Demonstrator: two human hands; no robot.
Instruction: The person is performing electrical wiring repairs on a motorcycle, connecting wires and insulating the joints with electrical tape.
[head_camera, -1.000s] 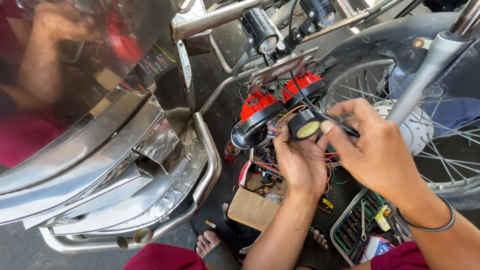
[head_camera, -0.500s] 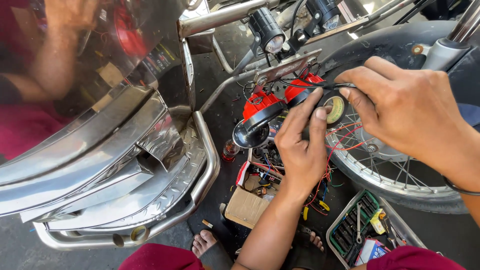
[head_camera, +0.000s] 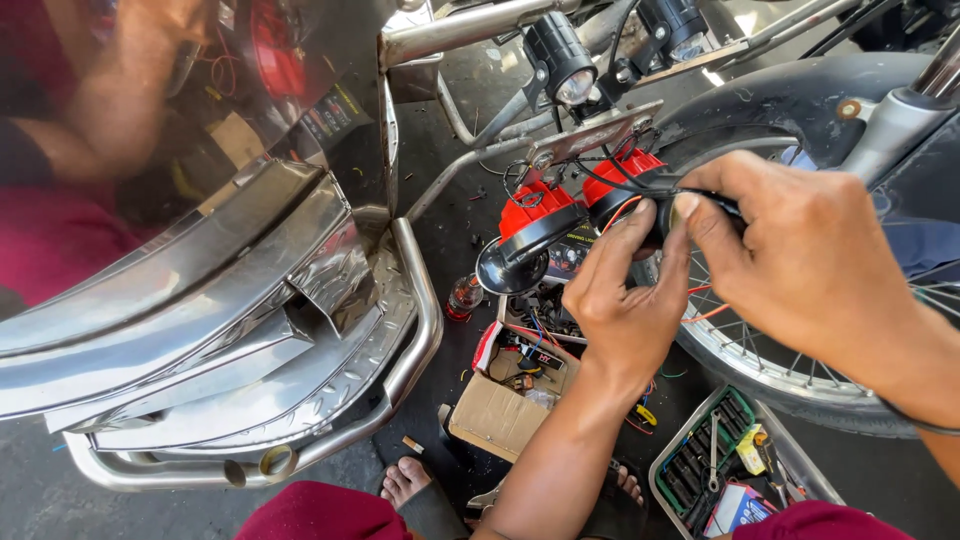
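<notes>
My left hand (head_camera: 625, 300) and my right hand (head_camera: 800, 260) meet in front of a motorcycle's front wheel (head_camera: 760, 355). Both pinch a small black round part (head_camera: 655, 205) with black and red wires trailing from it. My fingers hide most of it. Just left of my fingertips sit two red horn bodies (head_camera: 545, 205) with a black trumpet mouth (head_camera: 510, 265), hung under a metal bracket (head_camera: 600, 130). My right thumb and forefinger grip the part's wire end, while my left thumb and fingers press on its face.
A chrome sidecar bumper and panels (head_camera: 300, 330) fill the left. Two black spot lamps (head_camera: 560, 55) sit above the bracket. A dark fender (head_camera: 790, 95) and fork leg (head_camera: 900, 110) are at the right. On the ground lie a cardboard box (head_camera: 500, 415), a tool tray (head_camera: 720, 470) and my bare foot (head_camera: 405, 480).
Both hands have moved up and right, closer to the red horns. The part's pale round face, seen earlier, is now covered by my fingers.
</notes>
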